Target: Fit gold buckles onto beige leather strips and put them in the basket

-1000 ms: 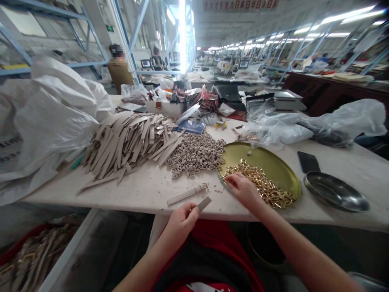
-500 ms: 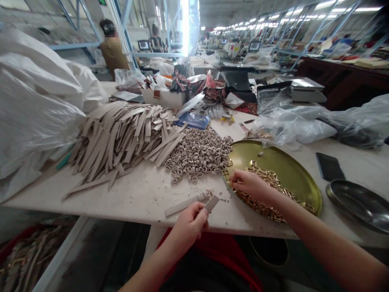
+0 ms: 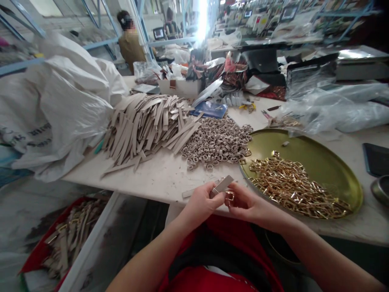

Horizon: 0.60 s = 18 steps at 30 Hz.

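The pale desk point(image 3: 164, 174) spread across the whole view, with a crumpled white sack point(image 3: 69, 97) bulging at its left end. Toward the right lay a round gold tray point(image 3: 322, 152), its near part covered by a heap of gold buckles point(image 3: 291, 182). Left of centre sprawled a big pile of grey-beige strips point(image 3: 139, 125). Between pile and tray was a mound of small loops point(image 3: 214, 140) in a similar colour. Below the desk, at lower left, a red bin point(image 3: 36, 259) held more straps.

The two hands were close together over the near edge of the desk. The left hand point(image 3: 206, 200) had a short strip point(image 3: 225, 183) pinched in its fingers, one end angled up toward the tray. The right hand point(image 3: 249, 206) gripped a single buckle point(image 3: 230, 196), just beside that strip; whether the two touched could not be told. Another strip point(image 3: 187, 194) lay flat on the desk, partly hidden behind the left hand.
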Each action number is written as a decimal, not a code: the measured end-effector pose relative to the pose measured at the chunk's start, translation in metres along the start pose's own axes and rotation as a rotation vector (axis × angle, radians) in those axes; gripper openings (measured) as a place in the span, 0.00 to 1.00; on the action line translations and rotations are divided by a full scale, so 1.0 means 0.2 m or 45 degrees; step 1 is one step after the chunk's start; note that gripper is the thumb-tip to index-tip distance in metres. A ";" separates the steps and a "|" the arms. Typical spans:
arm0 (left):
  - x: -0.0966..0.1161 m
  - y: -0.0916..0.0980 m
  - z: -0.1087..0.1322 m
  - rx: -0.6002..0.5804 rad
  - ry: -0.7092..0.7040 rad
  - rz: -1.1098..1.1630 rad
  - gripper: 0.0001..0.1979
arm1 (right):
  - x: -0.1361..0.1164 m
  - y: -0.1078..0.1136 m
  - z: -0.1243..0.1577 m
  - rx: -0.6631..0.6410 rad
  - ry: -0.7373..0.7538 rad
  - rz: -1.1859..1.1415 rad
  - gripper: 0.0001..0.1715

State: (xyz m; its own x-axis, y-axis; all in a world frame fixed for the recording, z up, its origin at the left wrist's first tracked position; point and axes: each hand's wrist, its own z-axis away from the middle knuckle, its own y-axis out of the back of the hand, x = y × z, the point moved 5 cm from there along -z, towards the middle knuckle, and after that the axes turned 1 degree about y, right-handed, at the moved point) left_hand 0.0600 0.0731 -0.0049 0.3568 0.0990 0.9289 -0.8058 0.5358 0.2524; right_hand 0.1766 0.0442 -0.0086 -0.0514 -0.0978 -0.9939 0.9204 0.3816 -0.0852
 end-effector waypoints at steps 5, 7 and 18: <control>0.03 0.00 0.09 -0.001 -0.075 -0.052 0.09 | 0.03 -0.02 0.07 0.281 0.026 -0.126 0.15; 0.03 -0.01 0.14 -0.025 -0.126 -0.040 0.13 | 0.04 -0.01 0.10 0.432 -0.006 -0.169 0.14; -0.03 -0.07 0.34 -0.049 -0.257 -0.322 0.15 | 0.17 -0.17 0.19 0.563 -0.214 -0.853 0.14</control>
State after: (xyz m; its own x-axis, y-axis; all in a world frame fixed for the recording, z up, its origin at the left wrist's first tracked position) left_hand 0.0362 0.0087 0.0039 0.4393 -0.2076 0.8740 -0.6839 0.5537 0.4752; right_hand 0.1590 -0.0073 -0.0367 -0.6180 -0.3262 -0.7153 0.7847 -0.2010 -0.5864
